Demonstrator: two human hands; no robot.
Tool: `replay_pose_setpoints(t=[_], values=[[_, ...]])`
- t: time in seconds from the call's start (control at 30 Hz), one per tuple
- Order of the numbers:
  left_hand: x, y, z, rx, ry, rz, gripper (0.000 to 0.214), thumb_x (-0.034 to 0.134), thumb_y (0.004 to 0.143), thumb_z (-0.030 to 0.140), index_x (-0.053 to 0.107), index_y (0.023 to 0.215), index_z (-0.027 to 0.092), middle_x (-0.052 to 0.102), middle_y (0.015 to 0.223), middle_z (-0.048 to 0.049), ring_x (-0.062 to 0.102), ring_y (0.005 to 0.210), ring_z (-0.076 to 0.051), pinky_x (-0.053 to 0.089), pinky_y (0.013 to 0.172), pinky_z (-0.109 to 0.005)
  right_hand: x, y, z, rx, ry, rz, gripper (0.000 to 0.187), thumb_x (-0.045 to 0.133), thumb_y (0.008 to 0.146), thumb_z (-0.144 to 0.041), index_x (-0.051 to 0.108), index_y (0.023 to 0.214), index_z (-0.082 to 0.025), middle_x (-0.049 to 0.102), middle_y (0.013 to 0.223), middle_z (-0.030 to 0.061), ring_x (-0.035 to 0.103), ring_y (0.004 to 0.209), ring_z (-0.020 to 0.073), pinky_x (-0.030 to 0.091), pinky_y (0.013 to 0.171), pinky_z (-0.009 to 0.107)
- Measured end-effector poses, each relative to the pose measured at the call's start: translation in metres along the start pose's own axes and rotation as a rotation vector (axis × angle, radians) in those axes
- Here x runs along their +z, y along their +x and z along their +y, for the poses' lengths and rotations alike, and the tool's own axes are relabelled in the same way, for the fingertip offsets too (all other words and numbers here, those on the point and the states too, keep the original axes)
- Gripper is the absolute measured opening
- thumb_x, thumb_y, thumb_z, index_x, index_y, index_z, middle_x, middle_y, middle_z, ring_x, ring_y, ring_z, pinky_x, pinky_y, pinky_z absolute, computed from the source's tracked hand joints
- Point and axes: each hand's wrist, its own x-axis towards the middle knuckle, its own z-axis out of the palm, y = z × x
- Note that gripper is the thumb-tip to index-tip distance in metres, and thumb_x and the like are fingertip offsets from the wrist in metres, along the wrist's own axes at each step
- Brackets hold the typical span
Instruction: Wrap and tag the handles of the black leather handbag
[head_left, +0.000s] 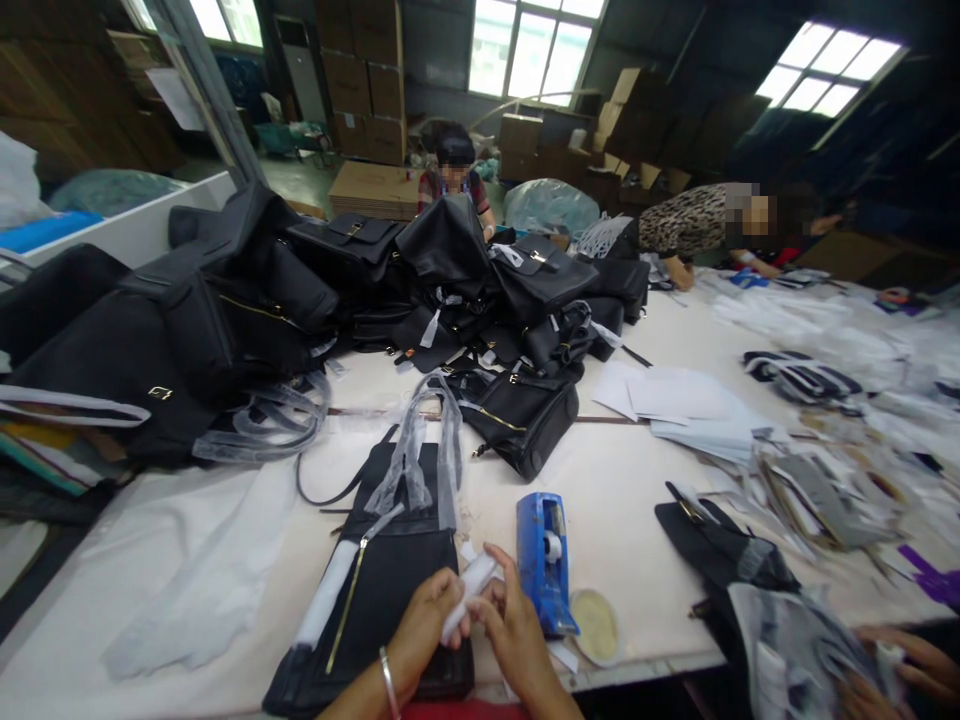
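A black bag (405, 570) with a gold zipper lies flat in front of me, its handles (411, 460) covered in clear plastic. White wrapping (327, 592) runs along its left side. Over the bag's right edge, my left hand (429, 622) and my right hand (508, 608) both have their fingers closed around a white wrapped strip (471, 592). What is inside that wrapping is hidden. A metal bangle circles my left wrist. Just right of my right hand stands a blue tape dispenser (534, 560), with a small round dish of pale yellow material (596, 625) beside it.
Many black bags (442, 250) are heaped across the table's far side and left. White sheets (686, 400) and plastic wrap lie to the right. At lower right, another person's hands (862, 690) work on a plastic-covered black bag (772, 610). Two more people stand across the table.
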Motion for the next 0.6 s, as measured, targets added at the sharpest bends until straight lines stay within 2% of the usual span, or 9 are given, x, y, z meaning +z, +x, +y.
replay_pose_setpoints(t=[0.13,0.23,0.3,0.4,0.53,0.6], values=[[-0.005,-0.003,0.007,-0.023,-0.156,-0.048,0.042,0.054,0.081,0.058,0.051,0.073,0.016,0.055,0.052,0.0018,0.042,0.04,-0.007,0.028,0.042,-0.019,0.009,0.005,0.012,-0.06,-0.072,0.051,0.06,0.052,0.087,-0.036,0.03,0.141,-0.022,0.056,0.064,-0.0043,0.055,0.06,0.0156,0.044,0.06,0.024],[-0.01,-0.002,0.014,-0.102,-0.214,-0.123,0.041,0.056,0.08,0.057,0.053,0.076,0.016,0.054,0.05,0.0025,0.042,0.038,-0.007,0.03,0.041,-0.019,0.011,0.011,0.022,-0.137,-0.199,0.04,0.056,0.05,0.089,-0.042,0.036,0.14,-0.024,0.061,0.068,-0.0024,0.058,0.061,0.0161,0.047,0.062,0.023],[-0.014,0.0,0.017,-0.158,-0.201,-0.179,0.039,0.059,0.077,0.054,0.054,0.079,0.016,0.055,0.049,0.0023,0.043,0.038,-0.008,0.032,0.041,-0.019,0.008,0.015,0.026,-0.233,-0.272,-0.015,0.051,0.047,0.091,-0.042,0.039,0.139,-0.025,0.067,0.086,0.0016,0.064,0.074,0.018,0.05,0.071,0.024],[-0.019,0.004,0.019,-0.206,-0.156,-0.245,0.036,0.063,0.074,0.048,0.057,0.083,0.013,0.058,0.051,0.0,0.047,0.038,-0.009,0.036,0.041,-0.019,0.0,0.019,0.029,-0.392,-0.35,-0.123,0.045,0.044,0.093,-0.039,0.041,0.137,-0.028,0.066,0.111,0.0054,0.065,0.095,0.0197,0.05,0.082,0.026],[-0.023,0.008,0.018,-0.239,-0.099,-0.28,0.034,0.061,0.069,0.041,0.061,0.081,0.009,0.06,0.05,-0.0036,0.049,0.037,-0.011,0.039,0.04,-0.021,-0.011,0.022,0.034,-0.538,-0.492,-0.22,0.043,0.043,0.094,-0.026,0.041,0.137,-0.028,0.069,0.101,0.0053,0.066,0.09,0.0176,0.052,0.079,0.026],[-0.022,0.009,0.016,-0.246,-0.055,-0.281,0.035,0.059,0.068,0.042,0.06,0.078,0.009,0.059,0.049,-0.0042,0.048,0.035,-0.011,0.038,0.039,-0.021,-0.015,0.023,0.036,-0.623,-0.57,-0.185,0.044,0.045,0.091,-0.019,0.045,0.134,-0.028,0.071,0.091,0.0042,0.067,0.08,0.0169,0.053,0.074,0.025]])
